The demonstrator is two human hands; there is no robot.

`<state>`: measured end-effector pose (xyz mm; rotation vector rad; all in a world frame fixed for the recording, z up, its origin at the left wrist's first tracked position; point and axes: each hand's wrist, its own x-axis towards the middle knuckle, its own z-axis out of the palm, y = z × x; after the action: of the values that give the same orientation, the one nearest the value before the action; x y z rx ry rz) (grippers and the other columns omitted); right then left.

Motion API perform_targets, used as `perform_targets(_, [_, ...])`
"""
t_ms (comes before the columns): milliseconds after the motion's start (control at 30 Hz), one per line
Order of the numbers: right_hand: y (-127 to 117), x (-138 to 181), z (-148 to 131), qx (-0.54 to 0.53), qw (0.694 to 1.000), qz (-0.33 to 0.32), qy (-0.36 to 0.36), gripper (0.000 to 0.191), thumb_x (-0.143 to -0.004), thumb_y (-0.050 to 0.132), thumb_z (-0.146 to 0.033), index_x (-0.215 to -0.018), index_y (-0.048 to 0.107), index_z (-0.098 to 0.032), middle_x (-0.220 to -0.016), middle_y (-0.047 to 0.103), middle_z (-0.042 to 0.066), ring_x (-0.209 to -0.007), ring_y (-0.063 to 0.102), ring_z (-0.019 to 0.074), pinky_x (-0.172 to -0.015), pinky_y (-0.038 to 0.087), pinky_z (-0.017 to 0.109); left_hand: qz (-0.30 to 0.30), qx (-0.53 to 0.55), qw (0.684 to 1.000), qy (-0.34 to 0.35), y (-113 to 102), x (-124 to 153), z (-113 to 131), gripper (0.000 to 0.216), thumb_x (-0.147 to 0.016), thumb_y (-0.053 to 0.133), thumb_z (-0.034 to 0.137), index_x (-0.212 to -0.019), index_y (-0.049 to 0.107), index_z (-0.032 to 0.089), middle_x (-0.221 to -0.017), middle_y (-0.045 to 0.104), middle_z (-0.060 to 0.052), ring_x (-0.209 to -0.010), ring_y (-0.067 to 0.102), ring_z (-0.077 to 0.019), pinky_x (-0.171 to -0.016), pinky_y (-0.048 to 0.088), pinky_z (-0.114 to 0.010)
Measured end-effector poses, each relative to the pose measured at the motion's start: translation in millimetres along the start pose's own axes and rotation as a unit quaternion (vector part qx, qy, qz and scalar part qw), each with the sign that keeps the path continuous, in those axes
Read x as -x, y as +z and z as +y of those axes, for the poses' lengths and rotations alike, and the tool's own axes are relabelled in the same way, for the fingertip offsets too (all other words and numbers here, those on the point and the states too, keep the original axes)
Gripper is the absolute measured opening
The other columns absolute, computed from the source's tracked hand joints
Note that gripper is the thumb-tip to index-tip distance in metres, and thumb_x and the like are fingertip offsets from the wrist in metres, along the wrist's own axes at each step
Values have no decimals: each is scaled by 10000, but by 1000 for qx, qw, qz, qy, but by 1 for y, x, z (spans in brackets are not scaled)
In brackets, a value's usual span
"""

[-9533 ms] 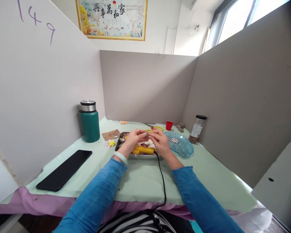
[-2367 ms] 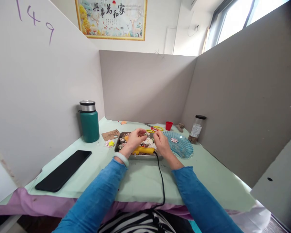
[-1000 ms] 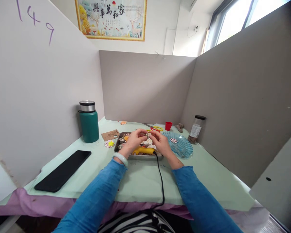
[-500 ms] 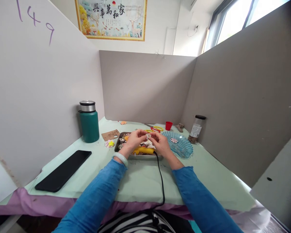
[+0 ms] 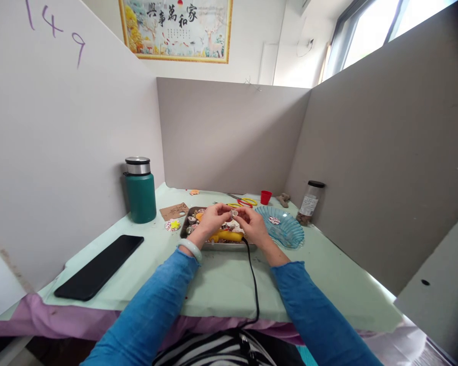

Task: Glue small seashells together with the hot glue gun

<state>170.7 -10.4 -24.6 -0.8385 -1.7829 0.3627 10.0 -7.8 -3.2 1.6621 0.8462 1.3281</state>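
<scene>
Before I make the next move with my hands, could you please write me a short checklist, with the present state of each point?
1. Small pale piece held: ok, at the fingertips of your left hand and right hand.
2. Yellow corded tool set down: ok, it lies at the near side of the metal tray.
3. Tool switched on or hot: cannot tell.
4. Black cord clear of both sleeves: ok, it runs between them.
5. Blue plate free of pieces: not ok, a red-and-white piece lies on it.
</scene>
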Motion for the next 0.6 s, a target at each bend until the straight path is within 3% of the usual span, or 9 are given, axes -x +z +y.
perform_targets(300, [0, 1, -1, 5, 1000, 7, 1, 194, -829, 541, -371, -909, 590, -201, -729, 605, 16, -585, 520, 143, -557, 409, 268, -6, 22, 1000, -18, 0, 0, 3, 191, -751, 596, 234, -873, 675, 110, -715, 645, -47, -642, 576, -117, -635, 472, -244])
perform_targets(467, [1, 1, -2, -1, 1000, 8, 0, 225, -832, 536, -390, -927, 600, -196, -733, 601, 17, -591, 516, 140, -557, 409, 264, -19, 29, 999, -28, -1, 0, 3, 246, -711, 660, 256, -907, 646, 109, -837, 657, -72, -703, 598, -129, -667, 481, -260])
perform_targets(600, [1, 2, -2, -11, 1000, 1, -2, 237, -831, 539, -397, -937, 602, -195, -727, 596, 17, -590, 516, 138, -549, 412, 261, -19, 27, 999, -25, -2, -1, 0, 252, -694, 683, 270, -886, 628, 117, -813, 655, -60, -695, 604, -130, -671, 484, -266])
